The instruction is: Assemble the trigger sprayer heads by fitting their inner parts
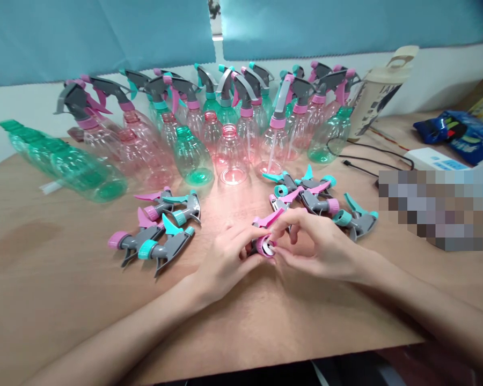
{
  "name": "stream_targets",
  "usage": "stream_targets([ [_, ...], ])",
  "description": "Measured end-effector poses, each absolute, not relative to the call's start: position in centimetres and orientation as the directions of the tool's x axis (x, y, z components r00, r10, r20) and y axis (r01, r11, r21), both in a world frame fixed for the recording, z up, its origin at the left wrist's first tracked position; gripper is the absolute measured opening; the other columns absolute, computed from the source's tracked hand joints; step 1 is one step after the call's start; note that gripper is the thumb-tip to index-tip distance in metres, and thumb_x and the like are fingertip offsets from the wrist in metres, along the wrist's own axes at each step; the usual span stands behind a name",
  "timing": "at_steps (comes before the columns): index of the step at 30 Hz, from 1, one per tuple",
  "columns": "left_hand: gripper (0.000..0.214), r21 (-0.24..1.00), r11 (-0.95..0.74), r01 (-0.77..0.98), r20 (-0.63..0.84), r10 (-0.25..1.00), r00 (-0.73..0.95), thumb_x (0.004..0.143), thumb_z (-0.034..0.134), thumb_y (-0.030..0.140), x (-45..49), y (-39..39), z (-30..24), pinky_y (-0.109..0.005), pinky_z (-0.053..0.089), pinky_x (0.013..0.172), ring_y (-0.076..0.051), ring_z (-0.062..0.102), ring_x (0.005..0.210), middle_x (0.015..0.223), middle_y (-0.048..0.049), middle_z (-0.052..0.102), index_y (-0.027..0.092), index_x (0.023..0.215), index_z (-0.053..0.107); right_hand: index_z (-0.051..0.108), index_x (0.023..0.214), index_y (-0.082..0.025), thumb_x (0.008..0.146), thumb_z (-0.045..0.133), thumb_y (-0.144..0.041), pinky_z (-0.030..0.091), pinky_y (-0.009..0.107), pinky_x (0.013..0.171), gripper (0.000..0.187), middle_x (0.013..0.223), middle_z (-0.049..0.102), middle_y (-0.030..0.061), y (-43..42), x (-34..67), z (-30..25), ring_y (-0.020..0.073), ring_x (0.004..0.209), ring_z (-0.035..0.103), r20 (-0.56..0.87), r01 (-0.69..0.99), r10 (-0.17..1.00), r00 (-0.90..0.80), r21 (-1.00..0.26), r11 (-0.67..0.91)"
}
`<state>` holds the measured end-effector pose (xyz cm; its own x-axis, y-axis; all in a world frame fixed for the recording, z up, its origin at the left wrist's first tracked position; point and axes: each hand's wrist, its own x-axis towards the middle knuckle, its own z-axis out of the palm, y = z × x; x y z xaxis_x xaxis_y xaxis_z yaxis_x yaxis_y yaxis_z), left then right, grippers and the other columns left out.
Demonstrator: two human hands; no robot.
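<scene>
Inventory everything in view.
Topped bottles: many, pink and green, back
Open bottles: several, pink and green, across the middle
Loose spray heads: about nine, grey with pink or teal, left and right
Held spray head: one, grey and pink, front
Tumbler: one, cream, back right
Packet: one, blue, right
Cables: some, mostly black, right
Box: one, white, right
Pixelated item: one, unclear, right
Table: one, brown, beneath
Backdrop: one, blue, behind
Left hand: one, front centre
Right hand: one, front centre

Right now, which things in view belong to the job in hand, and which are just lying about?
Likely part of the job:
pink-collared spray head in the left hand, right hand at its collar
loose trigger spray heads
pink bottles, green bottles, some fitted with spray heads

Apparently just lying about:
lidded beige tumbler
black cable
blue packet
white item
</scene>
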<state>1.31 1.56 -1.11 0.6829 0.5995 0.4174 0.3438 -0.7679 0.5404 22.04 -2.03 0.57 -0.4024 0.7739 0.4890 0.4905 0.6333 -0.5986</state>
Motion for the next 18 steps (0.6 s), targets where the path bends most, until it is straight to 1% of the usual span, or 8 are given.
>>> stream_targets([
  [5, 0.029, 0.519, -0.773, 0.364, 0.426, 0.603, 0.674, 0.081, 0.069, 0.024, 1.26, 1.70, -1.22, -0.027, 0.043, 0.069, -0.015, 0.061, 0.073, 0.092, -0.0015, 0.069, 0.020, 0.108, 0.058, 0.048, 0.099, -0.022, 0.076, 0.065, -0.015, 0.047, 0.025, 0.062, 0.029, 0.088, 0.064, -0.0011, -1.97, 22.05, 0.77, 0.0125, 0.076, 0.062, 0.449, 0.499, 0.790, -0.418, -0.613, 0.612],
  [8, 0.031, 0.507, -0.782, 0.361, 0.439, 0.595, 0.673, 0.082, 0.068, 0.027, 1.26, 1.78, -1.22, -0.027, 0.043, 0.070, -0.016, 0.062, 0.075, 0.093, -0.0020, 0.069, 0.020, 0.110, 0.057, 0.048, 0.100, -0.022, 0.076, 0.065, -0.013, 0.047, 0.024, 0.062, 0.031, 0.089, 0.065, -0.0011, -1.99, 22.03, 0.59, 0.0115, 0.072, 0.061, 0.452, 0.519, 0.793, -0.408, -0.600, 0.609],
  [12, 0.029, 0.496, -0.802, 0.333, 0.461, 0.569, 0.681, 0.080, 0.070, 0.022, 1.40, 1.75, -1.02, -0.027, 0.042, 0.074, -0.015, 0.062, 0.079, 0.094, -0.0010, 0.069, 0.019, 0.107, 0.058, 0.048, 0.100, -0.023, 0.076, 0.066, -0.016, 0.048, 0.025, 0.057, 0.031, 0.086, 0.064, -0.0010, -2.12, 21.91, 0.15, 0.0115, 0.065, 0.059, 0.476, 0.543, 0.787, -0.393, -0.570, 0.617],
  [16, 0.024, 0.504, -0.801, 0.322, 0.473, 0.569, 0.673, 0.079, 0.070, 0.020, 1.56, 1.75, -0.94, -0.027, 0.042, 0.075, -0.015, 0.063, 0.080, 0.093, -0.0004, 0.069, 0.018, 0.100, 0.059, 0.048, 0.103, -0.022, 0.079, 0.065, -0.017, 0.049, 0.025, 0.057, 0.031, 0.088, 0.065, 0.0007, -2.25, 21.48, -0.04, 0.0128, 0.067, 0.060, 0.517, 0.534, 0.774, -0.366, -0.564, 0.630],
  [18, 0.025, 0.504, -0.799, 0.328, 0.467, 0.571, 0.675, 0.079, 0.070, 0.021, 1.59, 1.81, -0.97, -0.027, 0.042, 0.075, -0.016, 0.063, 0.081, 0.094, -0.0010, 0.069, 0.018, 0.101, 0.058, 0.048, 0.103, -0.021, 0.079, 0.065, -0.015, 0.050, 0.025, 0.058, 0.030, 0.088, 0.065, 0.0013, -2.30, 21.18, -0.11, 0.0128, 0.069, 0.061, 0.540, 0.526, 0.766, -0.348, -0.564, 0.637],
])
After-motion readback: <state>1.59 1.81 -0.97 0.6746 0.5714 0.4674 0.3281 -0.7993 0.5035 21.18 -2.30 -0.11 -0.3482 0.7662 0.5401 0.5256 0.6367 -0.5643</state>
